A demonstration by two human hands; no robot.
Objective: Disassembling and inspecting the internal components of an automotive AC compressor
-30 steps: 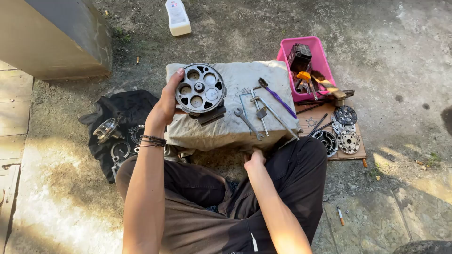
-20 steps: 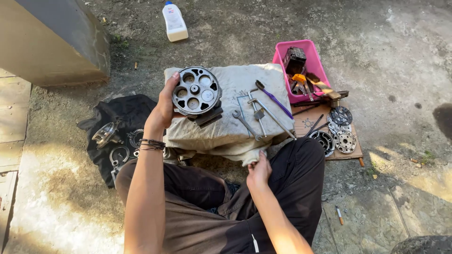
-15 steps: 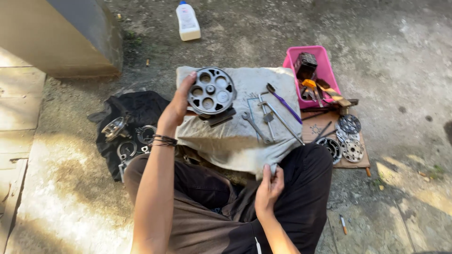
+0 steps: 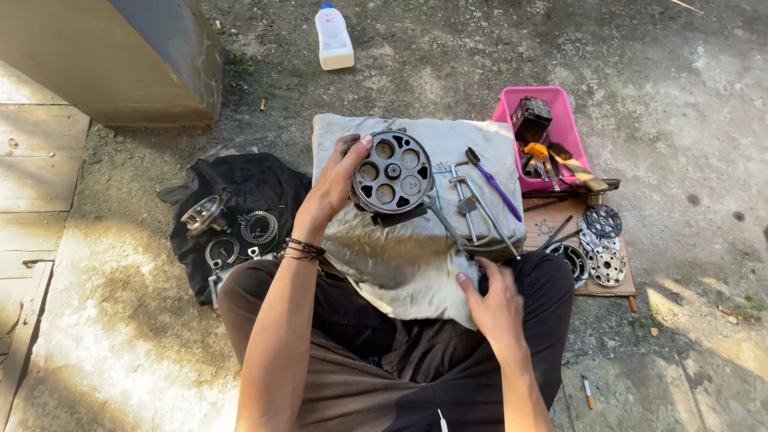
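- On the grey cloth [image 4: 416,240], my left hand [image 4: 336,188] grips the round metal cylinder block [image 4: 392,172], tilted; it could roll off.
- Right hand [image 4: 496,300] lies released on the cloth's edge; tugging could spill the wrenches [image 4: 472,212].

Only real package here is the white plastic bottle with a blue cap [image 4: 334,38], lying on the bare dirt at the top of the shot, well apart from everything else, cap end pointing away. It's a flat-sided rectangular thing with a pale label panel on the front, too small to make out. The closest other thing is the pink rectangular plastic tub [image 4: 566,128] off to the right beside the grey cloth, open-topped, stuffed with tools and a dark boxy part. No signs or screens anywhere.
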